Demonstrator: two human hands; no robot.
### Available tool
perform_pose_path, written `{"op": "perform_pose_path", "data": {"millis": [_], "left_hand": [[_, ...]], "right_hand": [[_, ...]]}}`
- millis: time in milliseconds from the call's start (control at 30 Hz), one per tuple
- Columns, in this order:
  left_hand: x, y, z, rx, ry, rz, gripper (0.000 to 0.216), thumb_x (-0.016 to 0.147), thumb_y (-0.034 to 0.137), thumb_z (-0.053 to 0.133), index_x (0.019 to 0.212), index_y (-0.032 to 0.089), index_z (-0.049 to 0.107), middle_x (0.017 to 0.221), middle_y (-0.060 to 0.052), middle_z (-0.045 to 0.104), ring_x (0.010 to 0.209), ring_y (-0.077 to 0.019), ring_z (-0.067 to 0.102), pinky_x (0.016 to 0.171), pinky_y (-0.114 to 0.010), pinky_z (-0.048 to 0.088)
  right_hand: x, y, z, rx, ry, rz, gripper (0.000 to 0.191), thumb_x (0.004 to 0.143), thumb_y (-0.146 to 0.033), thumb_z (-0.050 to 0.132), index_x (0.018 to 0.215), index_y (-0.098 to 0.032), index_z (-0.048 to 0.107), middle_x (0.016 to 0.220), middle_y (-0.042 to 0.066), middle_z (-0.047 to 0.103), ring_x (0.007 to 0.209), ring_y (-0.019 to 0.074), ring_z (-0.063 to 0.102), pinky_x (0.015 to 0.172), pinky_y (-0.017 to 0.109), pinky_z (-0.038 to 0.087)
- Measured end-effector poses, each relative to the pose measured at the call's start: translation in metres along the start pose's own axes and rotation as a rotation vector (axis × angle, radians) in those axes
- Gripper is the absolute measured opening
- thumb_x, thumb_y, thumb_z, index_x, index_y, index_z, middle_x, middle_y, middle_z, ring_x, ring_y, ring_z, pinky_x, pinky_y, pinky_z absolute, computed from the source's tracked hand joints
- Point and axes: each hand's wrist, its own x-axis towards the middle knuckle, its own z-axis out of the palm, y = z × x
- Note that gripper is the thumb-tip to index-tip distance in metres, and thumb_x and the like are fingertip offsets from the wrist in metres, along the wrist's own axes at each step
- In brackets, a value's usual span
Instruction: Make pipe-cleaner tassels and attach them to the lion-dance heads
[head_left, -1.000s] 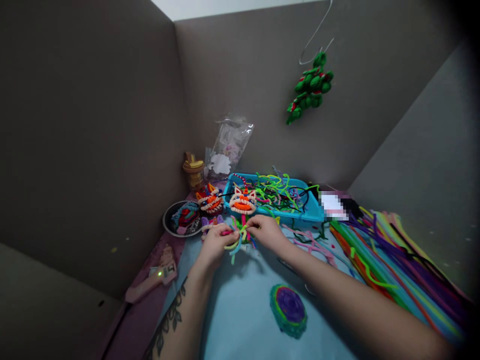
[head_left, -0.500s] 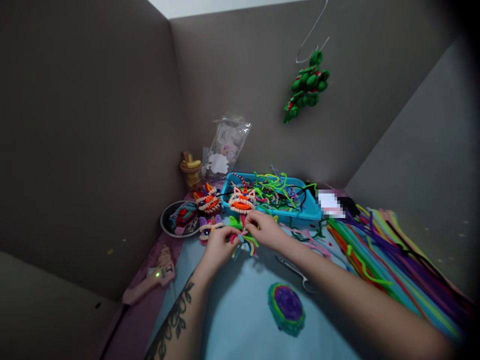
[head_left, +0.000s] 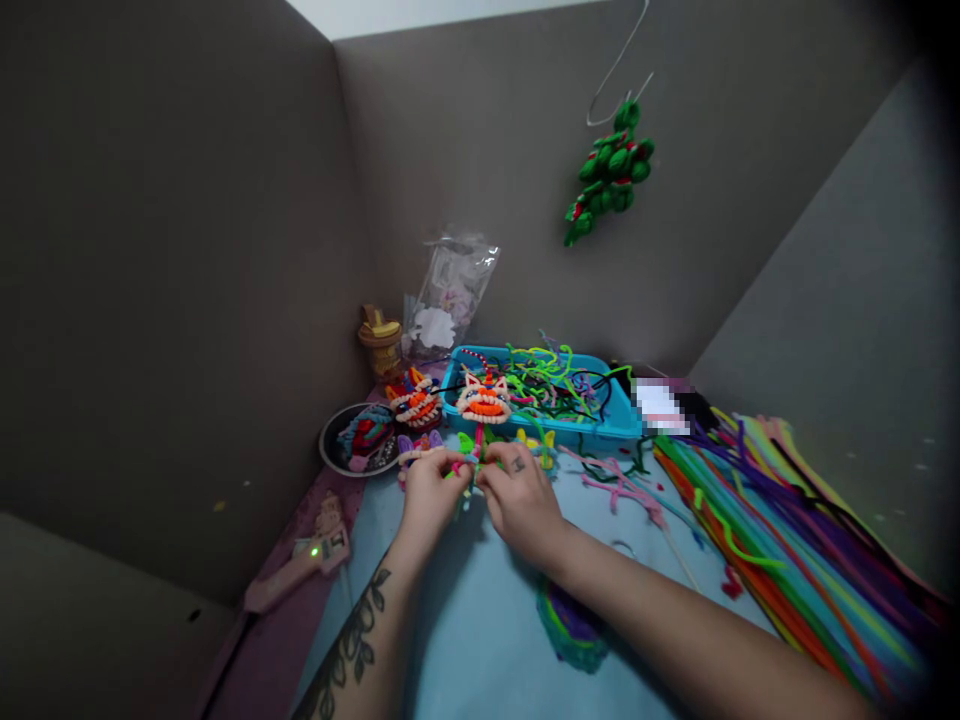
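Observation:
Both hands meet above the middle of the light blue table mat (head_left: 465, 620). My left hand (head_left: 433, 492) pinches the lower part of a pipe-cleaner figure (head_left: 484, 400), which has an orange and cream animal head, pointed ears and a pink stem. From the other side my right hand (head_left: 521, 500) closes its fingers on the same colourful strands below the stem. Fingers hide most of those strands. Behind the hands, green pieces and a yellow one (head_left: 536, 447) show. Near my left hand sits a purple-eared pipe-cleaner head (head_left: 418, 447), partly covered.
A blue tray (head_left: 626, 415) of pipe-cleaner scraps stands at the back. Left are a metal bowl (head_left: 324, 452), a lit pink glue gun (head_left: 300, 570) and another orange head (head_left: 414, 397). Bundled pipe cleaners (head_left: 795, 540) lie right. A purple-green disc (head_left: 566, 625) is under my right forearm.
My right hand has moved down and turned, its back now towards me, beside the left fingertips. Its forearm now covers the scissors and part of the disc. The strands are more hidden.

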Motion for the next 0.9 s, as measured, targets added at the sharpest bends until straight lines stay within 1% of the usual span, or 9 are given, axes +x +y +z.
{"op": "perform_pose_path", "data": {"millis": [133,233,300,400,467,533,600,733,900], "left_hand": [[0.0,-0.002,0.001,-0.06,0.01,-0.034,0.01,0.062,0.022,0.061,0.064,0.014,0.068,0.06,-0.001,0.063,0.059,-0.0143,0.054,0.057,-0.024,0.04],[0.002,-0.002,0.0,-0.109,0.005,-0.052,0.009,0.06,0.021,0.063,0.063,0.014,0.068,0.061,-0.001,0.064,0.06,-0.0146,0.056,0.057,-0.023,0.041],[0.003,-0.002,-0.002,-0.135,-0.001,-0.069,0.011,0.059,0.022,0.065,0.066,0.014,0.069,0.058,0.0,0.064,0.057,-0.0137,0.055,0.054,-0.022,0.041],[0.004,-0.003,-0.003,-0.165,-0.016,-0.095,0.015,0.06,0.025,0.067,0.07,0.013,0.07,0.05,0.002,0.059,0.047,-0.0106,0.05,0.046,-0.02,0.036],[0.004,-0.005,-0.002,-0.182,-0.025,-0.103,0.017,0.061,0.026,0.068,0.071,0.012,0.069,0.048,0.003,0.058,0.044,-0.0094,0.047,0.044,-0.019,0.034],[0.004,-0.006,-0.001,-0.195,-0.033,-0.103,0.017,0.061,0.026,0.069,0.072,0.013,0.069,0.049,0.003,0.058,0.044,-0.0093,0.048,0.044,-0.019,0.035],[0.004,-0.007,0.0,-0.202,-0.043,-0.094,0.018,0.062,0.027,0.069,0.073,0.013,0.069,0.051,0.003,0.059,0.046,-0.0098,0.05,0.045,-0.019,0.036],[0.004,-0.007,0.0,-0.192,-0.054,-0.062,0.017,0.063,0.026,0.068,0.074,0.013,0.069,0.056,0.001,0.063,0.05,-0.011,0.054,0.048,-0.02,0.04],[0.003,-0.004,-0.001,-0.147,-0.04,-0.022,0.014,0.063,0.021,0.067,0.074,0.013,0.07,0.064,-0.002,0.068,0.059,-0.0137,0.059,0.056,-0.022,0.045]], "right_hand": [[-0.01,-0.001,0.007,-0.098,0.069,-0.125,0.02,0.087,-0.01,0.049,0.085,-0.019,0.066,0.099,0.011,0.061,0.094,0.0246,0.049,0.082,0.038,0.042],[-0.009,0.003,0.0,0.078,0.071,-0.103,0.017,0.089,-0.017,0.051,0.091,-0.02,0.068,0.101,0.011,0.061,0.094,0.0239,0.052,0.082,0.038,0.045],[-0.004,0.01,-0.008,0.302,0.09,-0.01,0.021,0.091,-0.023,0.048,0.102,-0.02,0.066,0.104,0.01,0.06,0.096,0.0228,0.055,0.083,0.037,0.047],[0.005,0.025,-0.017,0.489,0.156,0.267,0.027,0.091,-0.02,0.041,0.108,-0.021,0.062,0.101,0.008,0.063,0.093,0.0206,0.059,0.08,0.035,0.048],[0.01,0.033,-0.018,0.503,0.06,0.337,0.024,0.085,-0.015,0.048,0.1,-0.02,0.065,0.097,0.007,0.065,0.091,0.0207,0.06,0.078,0.034,0.048],[0.013,0.037,-0.014,0.512,-0.082,0.275,0.025,0.077,-0.009,0.053,0.095,-0.019,0.066,0.095,0.007,0.065,0.092,0.0208,0.06,0.08,0.034,0.048],[0.013,0.036,-0.009,0.53,-0.158,0.223,0.029,0.074,-0.005,0.053,0.095,-0.019,0.067,0.093,0.007,0.065,0.089,0.0194,0.06,0.078,0.032,0.048],[0.013,0.03,0.001,0.566,-0.17,0.26,0.02,0.076,-0.009,0.058,0.09,-0.018,0.069,0.082,0.004,0.065,0.075,0.0161,0.059,0.067,0.027,0.046],[0.012,0.028,0.007,0.527,-0.126,0.356,0.014,0.073,-0.008,0.06,0.078,-0.017,0.069,0.074,0.003,0.067,0.068,0.0154,0.058,0.061,0.025,0.042]]}}
